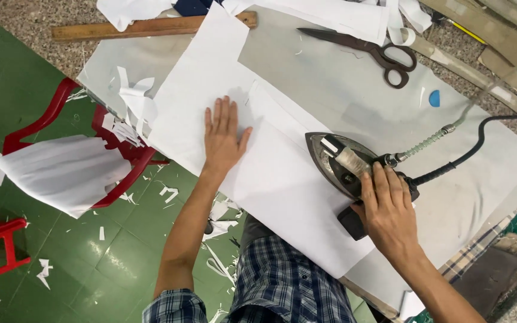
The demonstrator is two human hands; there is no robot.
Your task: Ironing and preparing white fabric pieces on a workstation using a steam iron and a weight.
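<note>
A person presses white fabric [282, 179] with a steam iron [345, 164] at a bench [480, 179].

Right hand [387, 212] clamped on the iron's handle; left hand [222, 137], fingers spread, pins the cloth at nine o'clock. Keeping it taut should prevent creases.

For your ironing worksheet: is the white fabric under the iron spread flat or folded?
Spread flat: white fabric lies smooth under left hand.

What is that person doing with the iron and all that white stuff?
The person is ironing a white sheet spread on a grey table. Their right hand grips the handle of the iron, which sits flat on the sheet. Their left hand lies flat on the sheet, fingers spread. Big scissors lie farther back, and white scraps litter the green floor.
</note>
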